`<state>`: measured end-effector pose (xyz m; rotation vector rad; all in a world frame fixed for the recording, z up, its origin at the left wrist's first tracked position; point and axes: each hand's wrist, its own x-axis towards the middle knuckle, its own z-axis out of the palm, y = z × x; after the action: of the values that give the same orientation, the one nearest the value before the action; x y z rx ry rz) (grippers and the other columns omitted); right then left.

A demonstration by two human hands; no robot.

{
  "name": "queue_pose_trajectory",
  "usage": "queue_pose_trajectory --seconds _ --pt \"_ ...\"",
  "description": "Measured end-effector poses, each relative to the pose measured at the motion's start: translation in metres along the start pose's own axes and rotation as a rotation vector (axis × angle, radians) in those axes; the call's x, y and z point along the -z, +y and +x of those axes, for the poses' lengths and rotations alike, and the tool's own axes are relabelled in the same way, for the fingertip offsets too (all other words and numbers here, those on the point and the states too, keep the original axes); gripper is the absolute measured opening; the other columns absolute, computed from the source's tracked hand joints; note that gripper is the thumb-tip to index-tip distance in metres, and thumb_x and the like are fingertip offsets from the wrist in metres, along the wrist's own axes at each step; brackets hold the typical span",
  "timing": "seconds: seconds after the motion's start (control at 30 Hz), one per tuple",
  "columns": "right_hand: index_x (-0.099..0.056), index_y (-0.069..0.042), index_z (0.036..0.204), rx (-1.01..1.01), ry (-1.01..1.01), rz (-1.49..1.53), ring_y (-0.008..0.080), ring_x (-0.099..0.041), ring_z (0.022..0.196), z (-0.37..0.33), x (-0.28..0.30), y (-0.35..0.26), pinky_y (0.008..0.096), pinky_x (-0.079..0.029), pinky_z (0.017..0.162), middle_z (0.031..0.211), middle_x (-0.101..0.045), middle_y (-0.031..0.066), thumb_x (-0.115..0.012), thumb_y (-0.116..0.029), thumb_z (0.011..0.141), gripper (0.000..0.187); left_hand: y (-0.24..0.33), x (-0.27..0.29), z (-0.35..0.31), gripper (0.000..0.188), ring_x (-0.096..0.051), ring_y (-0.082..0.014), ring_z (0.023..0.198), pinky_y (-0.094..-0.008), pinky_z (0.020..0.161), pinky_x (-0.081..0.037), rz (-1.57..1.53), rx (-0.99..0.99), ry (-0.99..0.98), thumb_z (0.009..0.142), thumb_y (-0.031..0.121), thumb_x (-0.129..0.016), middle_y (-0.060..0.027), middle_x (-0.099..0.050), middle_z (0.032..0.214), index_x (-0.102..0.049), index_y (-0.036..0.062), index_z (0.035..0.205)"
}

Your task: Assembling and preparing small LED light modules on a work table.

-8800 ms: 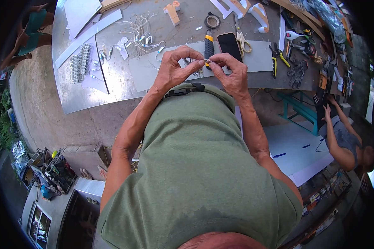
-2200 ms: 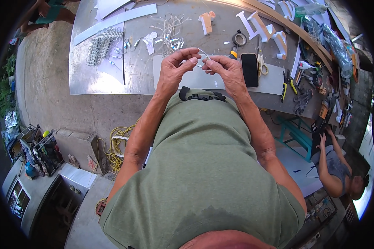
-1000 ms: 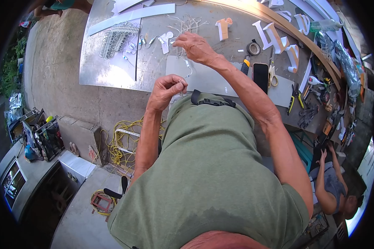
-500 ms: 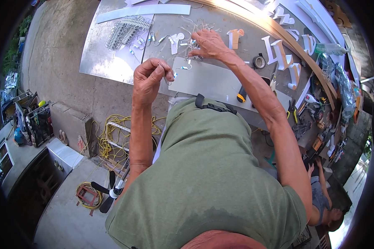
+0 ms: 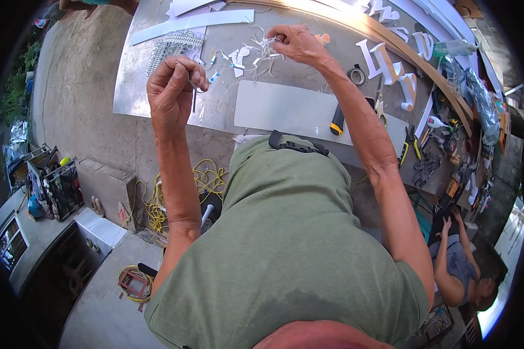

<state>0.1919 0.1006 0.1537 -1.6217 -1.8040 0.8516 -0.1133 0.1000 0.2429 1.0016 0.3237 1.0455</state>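
My left hand (image 5: 174, 90) is raised over the table's left part, fingers pinched on a thin wire whose dark end hangs below them. Just right of it, a string of small white-and-blue LED modules (image 5: 214, 77) runs across the table toward a loose tangle of pale wires (image 5: 266, 56). At that tangle, my right hand (image 5: 300, 45) has its thumb and fingers closed on some of the strands. A small white letter shape (image 5: 238, 60) lies between the hands, partly crossed by wire. Whether the two held ends belong to one string cannot be made out.
A coiled pile of white modules (image 5: 177, 49) lies behind my left hand. White letters (image 5: 384, 67), a tape roll (image 5: 356, 75), a yellow-black cutter (image 5: 337, 121) and pliers (image 5: 410, 145) are to the right. A flat grey sheet (image 5: 285, 107) lies in front; another person (image 5: 455, 264) is at lower right.
My left hand has moved left and slightly up, drawing farther from the right. My right hand has shifted slightly up and its fingers have closed on the tangle, which is lifted and looser.
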Motion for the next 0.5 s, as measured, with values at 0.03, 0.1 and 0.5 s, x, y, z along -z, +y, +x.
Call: queue_pose_trajectory --seconds 0.03,0.1,0.5 --pt "-0.071 -0.002 0.108 0.066 0.026 -0.010 0.0213 -0.061 0.069 0.002 0.010 -0.010 0.0340 -0.052 0.069 0.076 -0.065 0.0102 -0.067 -0.020 0.086 0.029 0.009 -0.001 0.005 0.018 -0.059 -0.0201 0.076 -0.0338 0.067 -0.052 0.017 -0.017 -0.026 0.102 0.012 -0.059 -0.0110 -0.062 0.083 -0.065 -0.0040 0.103" --pt "-0.071 -0.002 0.111 0.127 0.064 -0.018 0.0176 -0.056 0.065 0.008 0.025 -0.031 0.0313 -0.050 0.065 0.072 -0.061 0.0066 -0.067 -0.019 0.089 0.028 0.029 0.000 0.015 0.020 -0.053 -0.0183 0.080 -0.0336 0.069 -0.045 0.097 -0.032 -0.102 0.105 0.016 -0.052 -0.0065 -0.057 0.084 -0.062 -0.0013 0.107" --pt "-0.073 -0.006 0.115 0.479 0.097 0.251 0.0267 -0.072 0.085 0.082 -0.033 -0.127 0.0390 -0.057 0.081 0.096 -0.075 0.0139 -0.065 -0.020 0.091 0.029 0.105 0.009 0.035 0.023 -0.047 -0.0166 0.079 -0.0301 0.066 -0.040 0.120 -0.165 -0.217 0.106 0.016 -0.049 -0.0076 -0.056 0.089 -0.063 -0.0014 0.113"
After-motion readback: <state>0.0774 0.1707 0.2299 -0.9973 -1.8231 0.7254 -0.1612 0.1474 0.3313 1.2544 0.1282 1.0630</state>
